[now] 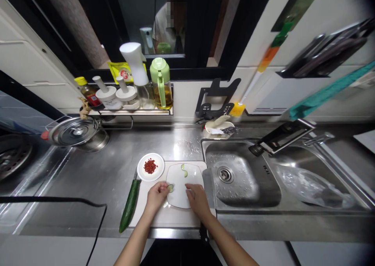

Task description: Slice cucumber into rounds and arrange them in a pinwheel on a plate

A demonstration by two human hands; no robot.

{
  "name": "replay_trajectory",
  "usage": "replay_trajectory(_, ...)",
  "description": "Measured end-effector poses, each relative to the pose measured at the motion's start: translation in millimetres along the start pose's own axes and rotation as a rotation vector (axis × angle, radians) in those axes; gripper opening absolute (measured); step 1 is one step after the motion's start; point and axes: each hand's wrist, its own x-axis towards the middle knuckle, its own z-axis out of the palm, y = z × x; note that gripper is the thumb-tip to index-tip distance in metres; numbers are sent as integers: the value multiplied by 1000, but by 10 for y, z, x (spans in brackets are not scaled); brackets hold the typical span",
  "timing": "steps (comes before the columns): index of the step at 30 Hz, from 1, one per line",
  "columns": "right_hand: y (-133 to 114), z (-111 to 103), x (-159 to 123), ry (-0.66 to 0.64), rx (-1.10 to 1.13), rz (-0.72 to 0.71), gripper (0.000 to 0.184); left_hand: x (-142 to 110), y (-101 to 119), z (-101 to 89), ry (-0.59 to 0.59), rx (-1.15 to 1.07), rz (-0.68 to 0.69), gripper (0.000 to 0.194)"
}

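Note:
A white squarish plate (181, 201) with a thin dark rim rests on a white cutting board (175, 219). Near its top edge, two thin half-slices of cucumber (184, 170) form an S shape. At the plate's left edge, my left hand (156, 197) pinches another cucumber slice (170, 188) between thumb and fingertips. Over the right side of the plate is my right hand (197, 199), thumb and forefinger apart, with nothing visible between them. A round white dish (141, 175) of chopped red pieces (150, 166) sits at the upper left, with a whole cucumber (129, 205) beside the board.
A wide-bladed knife (209, 186) lies right of the plate, its black handle (204, 234) at the counter edge. Farther right is a steel sink (240, 180) with a plastic bag (313, 186). A lidded pot (77, 133) and a rack of condiment bottles (161, 88) stand behind left.

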Motion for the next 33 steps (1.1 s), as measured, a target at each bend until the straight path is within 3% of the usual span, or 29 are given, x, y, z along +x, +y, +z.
replay_trajectory(4,-94,-50,117,-90,247,195,29,-52,143,203,-157,-121,-53,34)
replay_trajectory(8,-120,-84,162,-145,366,273,22,-87,230,322,-211,-192,-115,33)
replay_trajectory(13,-132,-120,142,-151,363,282,16,-98,215,363,-265,-290,-211,32)
replay_trajectory(19,-209,-205,141,-158,377,248,21,-111,219,343,-285,-473,-463,35)
replay_trajectory(26,-234,-242,141,-191,399,230,18,-93,218,356,-282,-447,-686,46)
replay_trajectory(30,-226,-241,126,-234,394,217,16,-70,190,369,-369,-510,-748,33)
replay_trajectory(33,-233,-263,122,-232,373,212,16,-56,179,363,-387,-564,-706,21)
